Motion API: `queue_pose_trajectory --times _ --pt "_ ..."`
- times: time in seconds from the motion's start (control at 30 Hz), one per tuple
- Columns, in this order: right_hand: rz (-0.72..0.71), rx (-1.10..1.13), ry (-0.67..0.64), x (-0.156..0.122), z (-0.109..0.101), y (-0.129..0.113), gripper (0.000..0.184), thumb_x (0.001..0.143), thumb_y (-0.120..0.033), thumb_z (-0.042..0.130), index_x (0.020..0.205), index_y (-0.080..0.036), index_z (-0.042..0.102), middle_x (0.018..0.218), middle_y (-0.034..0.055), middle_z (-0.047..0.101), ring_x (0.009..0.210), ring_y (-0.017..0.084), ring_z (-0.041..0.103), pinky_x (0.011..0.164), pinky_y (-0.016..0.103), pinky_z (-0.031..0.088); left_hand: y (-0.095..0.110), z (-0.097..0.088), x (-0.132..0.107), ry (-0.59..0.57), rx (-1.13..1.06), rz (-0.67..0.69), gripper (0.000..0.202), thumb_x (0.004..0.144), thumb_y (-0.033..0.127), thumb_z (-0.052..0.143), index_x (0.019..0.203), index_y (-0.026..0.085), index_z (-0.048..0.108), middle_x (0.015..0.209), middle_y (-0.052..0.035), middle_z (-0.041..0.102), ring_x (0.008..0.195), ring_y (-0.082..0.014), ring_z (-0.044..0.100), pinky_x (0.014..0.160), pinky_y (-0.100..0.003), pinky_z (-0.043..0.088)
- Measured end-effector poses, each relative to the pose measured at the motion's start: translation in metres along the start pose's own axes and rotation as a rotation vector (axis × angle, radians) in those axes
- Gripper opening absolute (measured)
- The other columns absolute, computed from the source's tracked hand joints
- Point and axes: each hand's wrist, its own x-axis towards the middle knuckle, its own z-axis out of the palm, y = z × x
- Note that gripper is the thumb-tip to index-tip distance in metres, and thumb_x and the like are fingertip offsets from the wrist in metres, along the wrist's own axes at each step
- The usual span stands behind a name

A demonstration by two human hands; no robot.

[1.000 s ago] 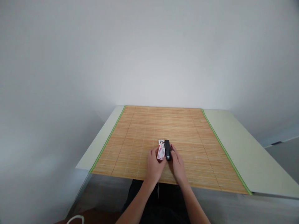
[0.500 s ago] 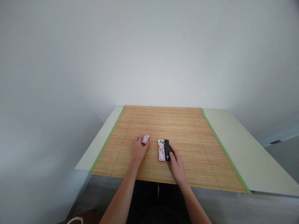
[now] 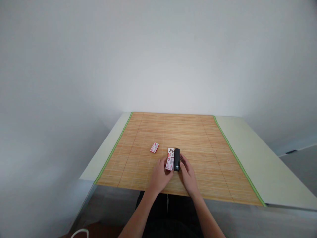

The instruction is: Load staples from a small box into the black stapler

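Observation:
My left hand (image 3: pixel 160 177) is closed around a small white box with red print, which looks like a staple box (image 3: pixel 169 163), fingers at its left and thumb at its near end. This box is slightly turned on the mat. Just beyond it lies a white box with a dark picture (image 3: pixel 171 152). A black stapler (image 3: pixel 176 160) lies lengthwise along the right side of both boxes. My right hand (image 3: pixel 188 175) rests beside the stapler's right side, fingers apart and not wrapped round it. Further left, another red and white box (image 3: pixel 154 147) lies alone, tilted.
A bamboo mat (image 3: pixel 183 132) with green edging covers the middle of the white table (image 3: pixel 260 158). White walls (image 3: pixel 163 66) stand behind and to the left. A white loop (image 3: pixel 80 232) shows at the lower left, below the table.
My left hand has let go of the far left box and moved right and nearer, onto the near box, which is now slightly turned. My right hand stays beside the stapler.

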Motion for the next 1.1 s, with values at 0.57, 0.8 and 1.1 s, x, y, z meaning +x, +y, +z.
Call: queue_pose_trajectory --times 0.57,0.8,1.1 --pt "0.000 0.104 -0.001 -0.003 0.007 -0.002 0.060 0.097 -0.050 0.061 0.151 -0.028 0.053 0.158 0.0084 0.050 0.144 0.030 0.050 0.123 0.056 0.037 -0.038 -0.065 -0.044 0.230 0.293 -0.028 0.041 0.100 0.040 0.055 0.140 0.031 0.060 0.141 -0.0072 0.058 0.133 -0.0314 0.052 0.118 -0.055 0.038" --pt "-0.006 0.090 0.023 -0.004 0.012 0.003 0.074 0.090 -0.050 0.071 0.154 -0.023 0.046 0.159 0.0118 0.048 0.142 0.031 0.052 0.120 0.056 0.042 0.019 0.006 0.009 -0.025 -0.136 0.085 0.045 0.110 0.038 0.031 0.143 0.027 0.060 0.148 -0.0044 0.058 0.139 -0.0224 0.051 0.123 -0.045 0.037" --pt "-0.068 0.027 0.033 -0.003 0.015 -0.004 0.070 0.088 -0.047 0.071 0.151 -0.024 0.051 0.151 0.0099 0.057 0.138 0.031 0.056 0.117 0.054 0.047 -0.002 0.015 0.058 0.050 0.034 0.081 0.046 0.107 0.034 0.037 0.150 0.022 0.049 0.156 -0.0092 0.049 0.150 -0.0229 0.037 0.126 -0.046 0.031"
